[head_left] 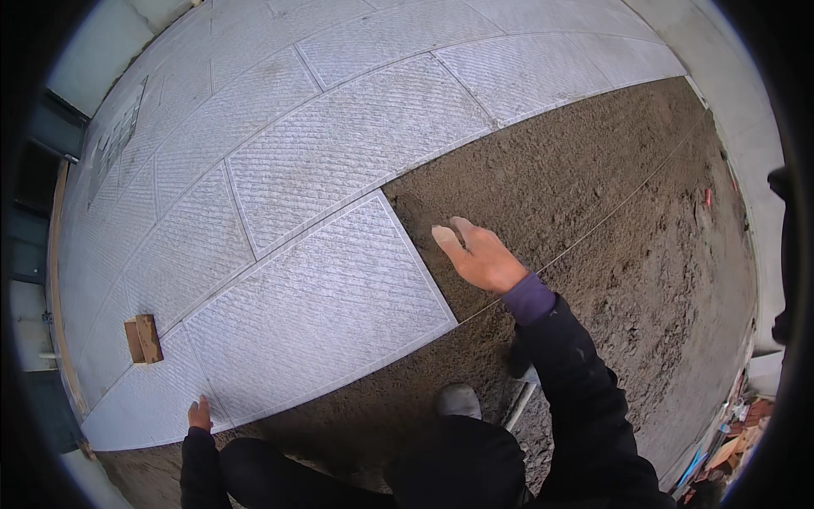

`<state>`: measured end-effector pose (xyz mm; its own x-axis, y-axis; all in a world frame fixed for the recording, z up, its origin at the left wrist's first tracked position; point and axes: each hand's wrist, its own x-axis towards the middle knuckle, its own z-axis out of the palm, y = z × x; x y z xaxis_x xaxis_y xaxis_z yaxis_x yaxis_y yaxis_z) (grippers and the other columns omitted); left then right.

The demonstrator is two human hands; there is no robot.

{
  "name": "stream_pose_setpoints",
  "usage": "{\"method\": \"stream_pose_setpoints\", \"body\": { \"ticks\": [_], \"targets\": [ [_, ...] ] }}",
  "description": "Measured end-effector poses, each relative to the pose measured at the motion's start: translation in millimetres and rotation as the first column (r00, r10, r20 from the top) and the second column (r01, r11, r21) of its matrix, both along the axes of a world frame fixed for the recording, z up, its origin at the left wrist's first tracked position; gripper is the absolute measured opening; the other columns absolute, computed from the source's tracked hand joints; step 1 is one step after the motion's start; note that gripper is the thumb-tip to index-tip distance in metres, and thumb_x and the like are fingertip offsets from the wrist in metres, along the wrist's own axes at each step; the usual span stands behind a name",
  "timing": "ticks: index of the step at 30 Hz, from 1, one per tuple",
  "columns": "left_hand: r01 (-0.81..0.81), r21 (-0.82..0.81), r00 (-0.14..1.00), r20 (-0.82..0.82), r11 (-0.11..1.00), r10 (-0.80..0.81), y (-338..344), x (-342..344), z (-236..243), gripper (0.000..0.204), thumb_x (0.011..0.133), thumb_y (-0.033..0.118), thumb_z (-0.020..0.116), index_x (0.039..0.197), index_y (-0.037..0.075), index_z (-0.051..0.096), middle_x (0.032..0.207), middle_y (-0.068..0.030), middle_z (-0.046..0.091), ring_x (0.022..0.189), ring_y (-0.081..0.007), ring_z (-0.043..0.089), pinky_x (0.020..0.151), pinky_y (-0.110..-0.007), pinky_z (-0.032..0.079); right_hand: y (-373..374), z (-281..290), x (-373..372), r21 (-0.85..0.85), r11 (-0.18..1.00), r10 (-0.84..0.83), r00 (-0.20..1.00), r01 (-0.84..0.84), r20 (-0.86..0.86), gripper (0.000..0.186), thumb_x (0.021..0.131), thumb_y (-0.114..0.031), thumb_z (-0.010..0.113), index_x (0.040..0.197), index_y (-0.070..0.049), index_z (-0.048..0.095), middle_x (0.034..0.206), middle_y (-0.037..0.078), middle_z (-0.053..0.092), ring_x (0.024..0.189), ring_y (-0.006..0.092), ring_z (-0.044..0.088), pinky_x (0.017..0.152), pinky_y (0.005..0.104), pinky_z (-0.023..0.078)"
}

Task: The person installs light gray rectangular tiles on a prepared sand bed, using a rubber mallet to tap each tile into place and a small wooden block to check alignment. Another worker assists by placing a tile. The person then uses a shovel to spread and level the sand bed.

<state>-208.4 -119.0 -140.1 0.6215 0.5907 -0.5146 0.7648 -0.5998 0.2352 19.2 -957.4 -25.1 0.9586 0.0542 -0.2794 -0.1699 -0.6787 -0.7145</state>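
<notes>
My right hand (pixel 475 254) hovers over the grey-brown mortar bed just right of the nearest textured pale paving slab (pixel 305 297), its dusty fingers loosely bent and apart, holding nothing. At lower left my left hand (pixel 200 414) rests on the slabs by a joint, fingers open. A thin string (pixel 624 181) crosses the mortar and reaches the slab's front corner. A tan block (pixel 144 339) stands on the paving to the left. My knee and a grey shoe (pixel 459 401) show at the bottom, beside a pale bar or handle (pixel 521 403) that is partly hidden.
Laid slabs (pixel 356 110) stretch across the upper left, with a grate (pixel 119 136) set among them. The mortar bed (pixel 644 288) runs along the right to a pale wall (pixel 729 127). A small red object (pixel 708 198) lies near it, and mixed debris (pixel 733 445) is at lower right.
</notes>
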Motion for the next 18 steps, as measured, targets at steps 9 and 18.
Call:
{"method": "stream_pose_setpoints", "body": {
  "ticks": [9, 18],
  "targets": [
    [-0.207, -0.161, 0.978, -0.001, 0.965, 0.21, -27.8, -5.0, 19.3, 0.086, 0.102, 0.054, 0.058, 0.159, -0.006, 0.036, 0.137, -0.0203, 0.06, 0.112, -0.0309, 0.064, 0.074, -0.044, 0.056, -1.8, -62.4, -31.2, 0.072, 0.995, -0.062, 0.984, 0.075, -0.169, 0.094, 0.106, -0.067, 0.041, 0.143, 0.02, 0.047, 0.141, 0.04, 0.056, 0.138, 0.0496, 0.051, 0.116, 0.0455, 0.04],
    [0.043, -0.149, 0.998, -0.048, 0.988, -0.05, -25.0, -22.9, 33.8, 0.087, 0.101, 0.053, 0.062, 0.163, 0.0, 0.03, 0.158, -0.0217, 0.045, 0.144, -0.0368, 0.046, 0.108, -0.053, 0.045, -0.1, -79.9, -18.8, 0.325, 0.897, -0.153, 0.899, 0.3, -0.41, 0.096, 0.104, -0.065, 0.051, 0.152, 0.017, 0.039, 0.158, 0.031, 0.045, 0.151, 0.0369, 0.04, 0.123, 0.0399, 0.031]
  ]
}}
